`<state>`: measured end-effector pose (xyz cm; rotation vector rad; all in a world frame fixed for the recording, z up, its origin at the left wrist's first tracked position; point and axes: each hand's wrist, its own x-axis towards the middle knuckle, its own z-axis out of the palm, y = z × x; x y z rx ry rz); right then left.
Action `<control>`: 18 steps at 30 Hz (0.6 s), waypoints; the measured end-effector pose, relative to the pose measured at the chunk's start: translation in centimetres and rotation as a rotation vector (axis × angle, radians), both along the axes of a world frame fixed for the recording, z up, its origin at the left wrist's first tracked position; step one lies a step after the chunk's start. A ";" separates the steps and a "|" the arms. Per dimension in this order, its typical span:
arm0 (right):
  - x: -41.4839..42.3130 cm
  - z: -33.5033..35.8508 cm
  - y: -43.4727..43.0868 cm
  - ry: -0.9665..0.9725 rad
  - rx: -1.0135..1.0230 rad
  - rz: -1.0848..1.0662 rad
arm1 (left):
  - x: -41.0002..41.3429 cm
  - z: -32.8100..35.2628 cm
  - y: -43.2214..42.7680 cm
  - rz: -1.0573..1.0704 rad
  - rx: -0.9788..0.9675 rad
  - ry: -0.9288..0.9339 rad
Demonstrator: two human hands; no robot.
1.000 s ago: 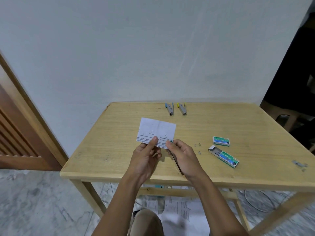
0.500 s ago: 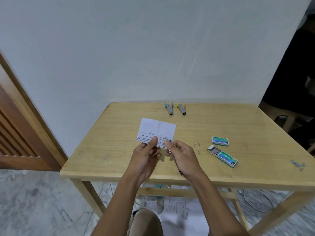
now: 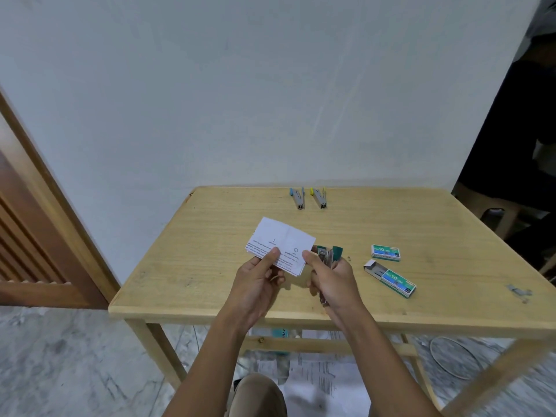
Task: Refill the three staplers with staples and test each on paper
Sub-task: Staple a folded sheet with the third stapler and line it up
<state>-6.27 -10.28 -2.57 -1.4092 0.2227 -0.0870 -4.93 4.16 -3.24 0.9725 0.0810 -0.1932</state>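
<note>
A green stapler (image 3: pixel 329 256) is held just above the near middle of the worktop (image 3: pixel 195 266). Most of its body is hidden inside the right hand (image 3: pixel 335 281). Only the green ends and some metal above the fingers, and a metal tip below the palm, are seen. Whether its arms are pressed together cannot be told. The right grip is clamped round it, fingers curled, thumb raised.

A printed paper slip (image 3: pixel 282 243) is pinched at its near edge between thumb and fingers of the left hand (image 3: pixel 258 281), so that grip is closed on it. The print is too small to be read. The slip's right corner is just beside the stapler's head; contact cannot be told.

To the right, an open staple box (image 3: pixel 391 279) is laid with its tray slid partly out, the contents hard to make out. A closed staple box (image 3: pixel 385 253) is just beyond it. A blue stapler (image 3: pixel 298 199) and a yellow stapler (image 3: pixel 319 199) are laid side by side at the far edge. Printed sheets (image 3: pixel 316 374) on the floor are partly covered by the forearms.
</note>
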 end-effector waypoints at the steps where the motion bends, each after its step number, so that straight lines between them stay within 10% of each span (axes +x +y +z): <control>1: 0.0 0.0 0.0 0.011 -0.023 -0.007 | 0.0 0.1 0.0 -0.001 0.001 0.001; 7: -0.3 -0.3 0.1 -0.028 -0.089 -0.001 | 0.3 0.4 -0.2 0.083 0.092 0.022; 14: -0.4 -0.2 0.2 -0.054 -0.082 0.100 | 4.4 1.1 4.6 0.469 0.652 -0.087; 18: 0.5 -1.9 0.4 -0.149 -0.431 0.177 | 6.1 -0.2 8.1 0.587 1.057 -0.147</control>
